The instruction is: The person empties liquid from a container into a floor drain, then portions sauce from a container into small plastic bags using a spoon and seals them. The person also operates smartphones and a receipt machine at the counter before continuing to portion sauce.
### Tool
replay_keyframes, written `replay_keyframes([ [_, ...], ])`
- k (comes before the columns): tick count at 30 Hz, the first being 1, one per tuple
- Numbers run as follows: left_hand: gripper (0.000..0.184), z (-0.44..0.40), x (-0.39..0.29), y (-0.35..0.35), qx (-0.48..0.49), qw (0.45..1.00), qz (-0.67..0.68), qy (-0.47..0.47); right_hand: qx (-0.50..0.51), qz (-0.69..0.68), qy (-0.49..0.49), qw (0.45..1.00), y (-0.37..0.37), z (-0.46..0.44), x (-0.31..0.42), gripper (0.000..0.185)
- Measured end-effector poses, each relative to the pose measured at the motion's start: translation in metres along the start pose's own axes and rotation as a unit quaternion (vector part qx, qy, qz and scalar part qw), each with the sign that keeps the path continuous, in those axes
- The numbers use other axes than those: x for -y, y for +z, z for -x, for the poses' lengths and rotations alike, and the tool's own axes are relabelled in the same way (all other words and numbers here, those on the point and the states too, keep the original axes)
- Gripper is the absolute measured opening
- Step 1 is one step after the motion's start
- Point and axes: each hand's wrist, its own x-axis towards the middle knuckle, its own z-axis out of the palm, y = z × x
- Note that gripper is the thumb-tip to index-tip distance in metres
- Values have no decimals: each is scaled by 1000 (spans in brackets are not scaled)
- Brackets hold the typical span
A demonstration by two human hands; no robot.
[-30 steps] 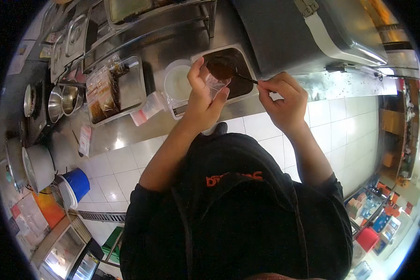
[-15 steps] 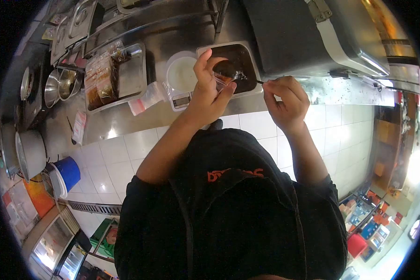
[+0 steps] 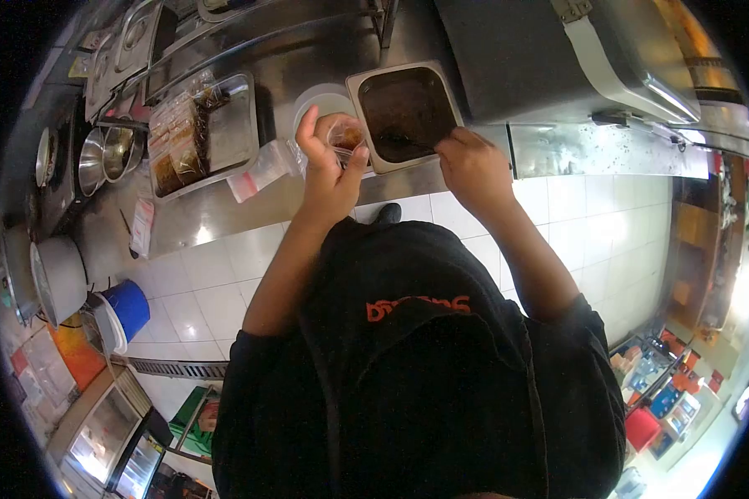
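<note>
My left hand (image 3: 329, 179) grips a small clear plastic bag (image 3: 346, 137) with reddish-brown contents, just left of a metal pan (image 3: 354, 86). Its thumb presses on the bag and the index finger sticks up. Dark brown sauce (image 3: 408, 104) fills part of the pan. At the pan's near right corner, my right hand (image 3: 476, 170) is closed round the thin dark handle of a spoon or ladle (image 3: 424, 147). The utensil's head is down in the sauce, so its shape is hard to make out.
A white round container (image 3: 314, 97) stands partly behind my left hand. To the left are a pack of clear bags (image 3: 262, 170) and a metal tray (image 3: 240, 137) with several filled bags (image 3: 175, 141). A large grey metal box (image 3: 516, 66) borders the pan on the right.
My left hand has drawn left with the bag, from over the pan to beside it. My right hand has moved left, and the utensil's head has gone from the bag down into the sauce.
</note>
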Motion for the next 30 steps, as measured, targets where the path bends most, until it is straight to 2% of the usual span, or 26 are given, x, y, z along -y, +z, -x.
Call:
replay_keyframes([
  [3, 75, 3, 0, -5, -9, 1000, -8, -9, 36, -9, 4, 999, 9, -3, 2, 7],
  [6, 75, 6, 1, -8, -16, 999, 7, -29, 70, -40, 48, 996, 7, -5, 6, 8],
  [9, 76, 9, 1, -9, -25, 999, 18, -36, 33, -166, 76, 983, 2, -4, -7, 11],
  [12, 75, 7, 0, -10, -23, 1000, -4, -11, 48, -265, 162, 949, -6, -1, -16, 16],
  [15, 74, 5, -4, -8, -15, 1000, 19, -15, 37, -329, 224, 916, -16, -2, -17, 17],
  [18, 74, -1, -9, 0, -9, 999, 41, -16, -7, -368, 228, 901, -34, -5, -8, 17],
  [21, 74, -4, -10, 1, 0, 999, 30, -11, -87, -244, 102, 961, -31, -8, -9, 13],
  [24, 74, -3, -9, 0, -3, 999, 21, -25, -53, -48, 27, 997, -10, -10, -11, 9],
  [28, 75, 1, -4, -3, -7, 1000, -4, -14, 23, 15, 3, 1000, 11, -10, -2, 4],
  [30, 74, 3, -5, -5, -9, 999, 18, -39, 47, 8, 9, 999, 13, -10, 3, 5],
])
